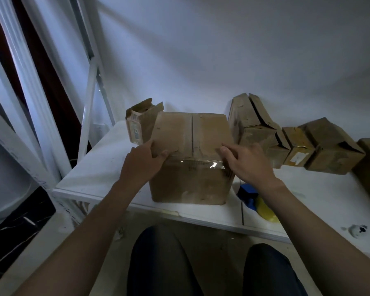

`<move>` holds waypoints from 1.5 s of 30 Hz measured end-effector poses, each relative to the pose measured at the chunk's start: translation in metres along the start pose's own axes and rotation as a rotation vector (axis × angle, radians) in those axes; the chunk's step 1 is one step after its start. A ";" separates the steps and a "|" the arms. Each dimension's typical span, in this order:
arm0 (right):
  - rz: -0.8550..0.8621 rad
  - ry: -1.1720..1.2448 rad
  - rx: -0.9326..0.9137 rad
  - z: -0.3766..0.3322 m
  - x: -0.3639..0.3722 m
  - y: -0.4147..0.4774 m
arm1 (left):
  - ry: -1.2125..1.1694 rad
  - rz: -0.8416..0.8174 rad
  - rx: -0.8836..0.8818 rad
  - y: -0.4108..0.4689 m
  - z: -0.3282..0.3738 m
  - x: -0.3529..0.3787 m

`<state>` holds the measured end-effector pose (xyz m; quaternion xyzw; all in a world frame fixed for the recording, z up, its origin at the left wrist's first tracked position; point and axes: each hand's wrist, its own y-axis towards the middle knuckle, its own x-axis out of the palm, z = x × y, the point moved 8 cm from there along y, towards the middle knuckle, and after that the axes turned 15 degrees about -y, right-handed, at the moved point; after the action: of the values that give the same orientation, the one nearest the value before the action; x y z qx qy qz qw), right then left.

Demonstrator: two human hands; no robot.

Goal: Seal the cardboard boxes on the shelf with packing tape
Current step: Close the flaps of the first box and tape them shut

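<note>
A big box (pixel 190 159) is seen standing on the white shelf (pixel 94 167), close to the shelf's front edge, with its top flaps folded shut and a dark seam left running down the middle of the top. A strip of clear tape (pixel 198 164) is laid across the near top edge of the big box, and light is reflected at its right end. The near left corner of the big box is gripped by the left hand (pixel 143 162), with the thumb laid on the top and the fingers curled round the left side. The right hand (pixel 247 162) is held at the near right corner of the big box; its fingers are bent and their tips are set on the top by the tape's right end, but whether the tape is pinched cannot be told. Behind the big box to the left, a small open box (pixel 138 122) is stood with its flaps raised. To the right of the big box, a row of worn boxes (pixel 252 127) is lined along the wall. Just beside the lower right of the big box, a blue and yellow object (pixel 253 199) is lain on the shelf, partly hidden by the right forearm. Below the big box, two knees in dark trousers (pixel 158 263) are seen.
</note>
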<state>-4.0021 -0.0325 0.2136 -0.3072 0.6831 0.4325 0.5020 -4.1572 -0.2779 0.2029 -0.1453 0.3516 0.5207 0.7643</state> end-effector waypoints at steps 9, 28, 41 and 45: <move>0.051 -0.225 -0.197 -0.062 -0.017 0.005 | 0.331 -0.071 0.333 0.002 0.072 0.027; -0.153 0.321 -0.028 -0.001 0.037 0.024 | -0.084 -0.083 0.233 0.025 0.013 0.032; -0.170 1.082 0.269 0.012 0.060 0.005 | -0.797 -0.018 -0.079 0.003 -0.013 0.029; -0.044 0.229 -0.049 0.016 0.018 0.018 | -0.278 -0.081 0.079 0.018 -0.006 0.013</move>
<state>-4.0163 -0.0096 0.1995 -0.3816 0.7184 0.4000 0.4223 -4.1726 -0.2644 0.1923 -0.0559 0.2565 0.4903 0.8311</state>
